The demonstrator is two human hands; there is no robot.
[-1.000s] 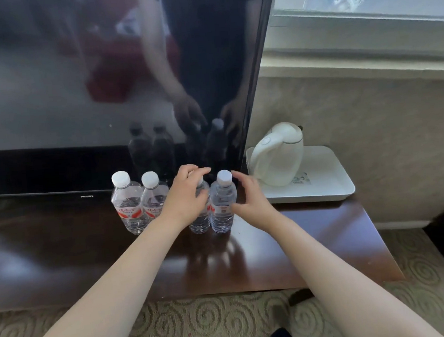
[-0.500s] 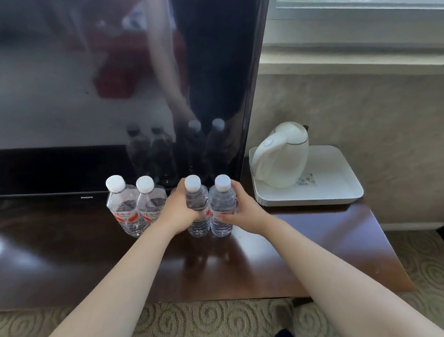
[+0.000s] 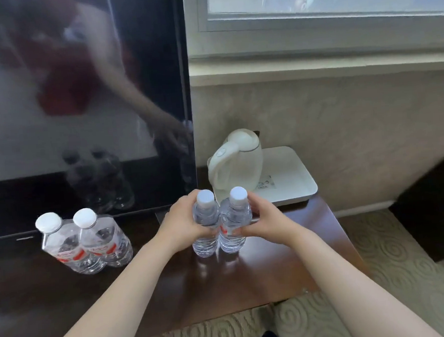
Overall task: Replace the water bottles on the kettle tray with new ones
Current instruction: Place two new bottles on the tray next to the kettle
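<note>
Two clear water bottles with white caps, a left one (image 3: 205, 222) and a right one (image 3: 235, 220), are pressed side by side just above the dark wooden desk. My left hand (image 3: 179, 226) grips the left bottle and my right hand (image 3: 266, 222) grips the right bottle. They hang just in front of the white tray (image 3: 294, 178), which carries a white kettle (image 3: 237, 160). Two more bottles with red labels (image 3: 84, 243) stand together on the desk at the left.
A large black television (image 3: 77, 100) stands behind the desk (image 3: 276, 270), close to the tray's left side. A beige wall and window sill (image 3: 313, 65) rise behind the tray. Patterned carpet (image 3: 382, 262) lies to the right and below the desk edge.
My hands closed on the two right-hand bottles, lifted them and carried them right, away from the red-labelled pair and toward the kettle tray. The camera view shifted too.
</note>
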